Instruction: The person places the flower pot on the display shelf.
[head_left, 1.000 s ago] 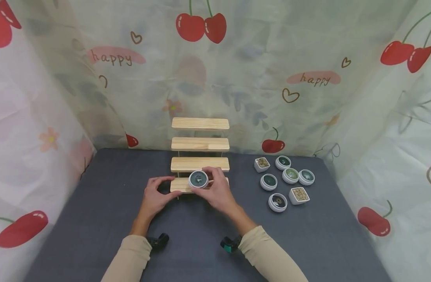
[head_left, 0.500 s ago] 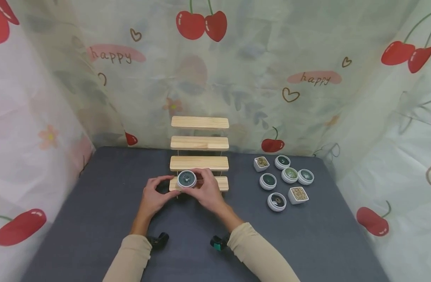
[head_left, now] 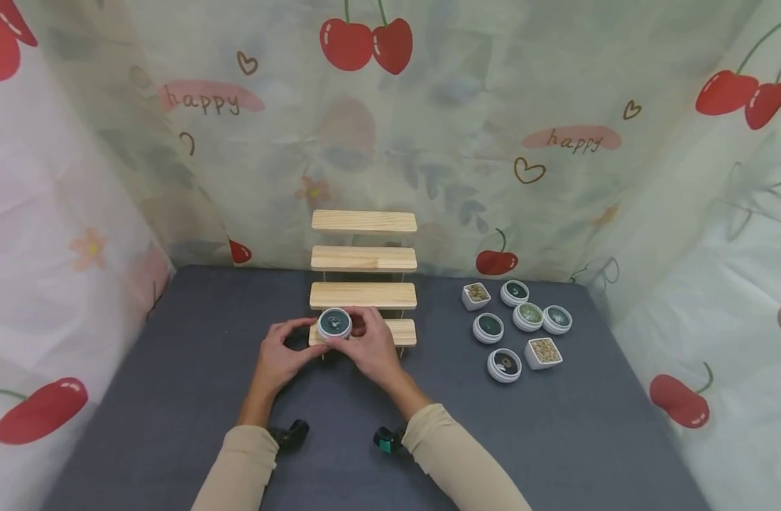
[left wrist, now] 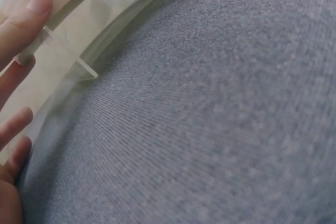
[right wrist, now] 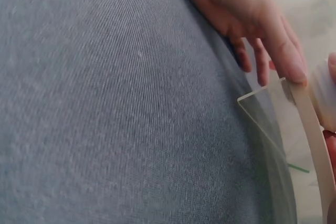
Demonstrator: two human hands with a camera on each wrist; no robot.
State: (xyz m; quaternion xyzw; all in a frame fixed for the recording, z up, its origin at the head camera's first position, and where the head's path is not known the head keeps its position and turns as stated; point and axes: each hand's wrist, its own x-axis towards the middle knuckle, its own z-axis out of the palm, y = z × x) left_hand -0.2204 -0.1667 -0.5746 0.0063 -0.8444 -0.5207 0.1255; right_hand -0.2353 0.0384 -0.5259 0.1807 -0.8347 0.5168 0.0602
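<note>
A small round white container (head_left: 335, 323) with a dark green top is held between thumb and fingers of my right hand (head_left: 370, 348). It overlaps the left part of the lowest board (head_left: 400, 331) of a four-step wooden display stand. My left hand (head_left: 282, 355) grips that board's left end, thumb (left wrist: 38, 8) on the front edge and fingers around the end. In the right wrist view the left hand's thumb (right wrist: 292, 66) shows at the board's end, above a clear support plate (right wrist: 262, 114). The container is mostly cut off at that view's right edge.
Right of the stand lie several round white containers with green tops (head_left: 488, 327), one with a dark top (head_left: 504, 365), and two square white pots (head_left: 544, 353) of pale grains. Upper boards (head_left: 363, 294) rise behind the hands. A printed curtain (head_left: 429, 142) encloses the dark table (head_left: 192, 355).
My right hand has moved left along the lowest board with the round container, bringing it close to my left hand. The left hand has stayed at the board's end.
</note>
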